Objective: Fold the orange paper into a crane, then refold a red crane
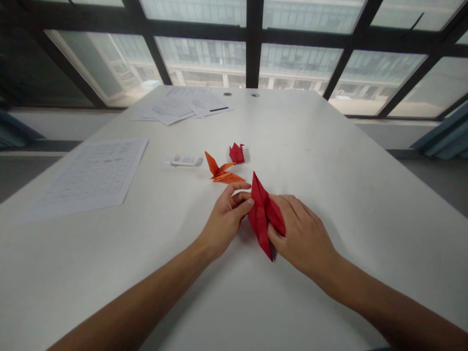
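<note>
Between my two hands is a folded piece of red origami paper (260,214), with pointed ends at top and bottom and a flap to the right. My left hand (227,214) pinches its left edge between thumb and fingers. On the other side my right hand (302,231) grips the right flap, thumb below and fingers over the top. Just beyond my left hand lies an orange paper crane (221,173) with its wings spread. A small red paper crane (237,153) stands behind it.
A white glue bottle (185,160) lies left of the cranes. One printed sheet (91,175) is on the white table (358,195) at left, and several papers (175,106) overlap at the far end. Dark-framed windows (254,58) rise beyond the table.
</note>
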Demonstrator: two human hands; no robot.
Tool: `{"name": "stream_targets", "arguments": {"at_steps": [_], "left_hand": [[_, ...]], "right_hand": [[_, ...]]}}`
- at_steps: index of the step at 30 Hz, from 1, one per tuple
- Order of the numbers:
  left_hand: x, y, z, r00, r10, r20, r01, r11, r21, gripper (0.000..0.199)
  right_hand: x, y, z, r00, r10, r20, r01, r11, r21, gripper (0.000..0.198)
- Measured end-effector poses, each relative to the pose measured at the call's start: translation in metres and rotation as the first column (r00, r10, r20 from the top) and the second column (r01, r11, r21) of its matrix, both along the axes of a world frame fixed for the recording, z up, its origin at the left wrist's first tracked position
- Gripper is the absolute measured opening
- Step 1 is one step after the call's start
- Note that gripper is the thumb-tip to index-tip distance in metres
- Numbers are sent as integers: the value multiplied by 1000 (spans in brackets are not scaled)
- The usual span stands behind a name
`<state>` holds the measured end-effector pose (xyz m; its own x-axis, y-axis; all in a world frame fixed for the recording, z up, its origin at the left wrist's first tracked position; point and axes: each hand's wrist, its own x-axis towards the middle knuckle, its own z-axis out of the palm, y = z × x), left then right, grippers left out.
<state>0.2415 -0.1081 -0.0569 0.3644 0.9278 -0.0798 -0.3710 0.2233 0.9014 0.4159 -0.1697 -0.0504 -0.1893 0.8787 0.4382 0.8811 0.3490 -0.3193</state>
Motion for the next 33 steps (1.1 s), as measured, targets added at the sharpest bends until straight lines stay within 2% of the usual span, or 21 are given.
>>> {"name": "stream_targets", "arguments": {"at_steps": [5,11,16,24,28,30,33], "left_hand": [[2,0,0,996,45,-74,-39,996,77,26],[5,-3,2,988,68,-139,-44,985,168,21],[7,-3,1,977,91,-193,-49,976,211,18],[12,-3,1,938,188,-290,-150,978,147,34],[11,-4,-1,939,188,-288,-137,973,187,33],[10,-5,-3,937,181,-298,-102,959,263,27],[8,-4,-7,900,225,-375,-61,914,401,24]], "right_hand": [[5,2,3,999,40,-31,-38,997,69,35],[12,3,12,990,-54,133,25,977,211,10],[14,4,19,948,-192,254,107,944,312,8],[25,15,15,908,-233,348,109,934,341,13],[28,16,13,906,-213,366,106,951,292,19],[28,17,10,916,-183,357,115,972,203,23],[25,20,7,933,-198,300,202,979,19,13]]}}
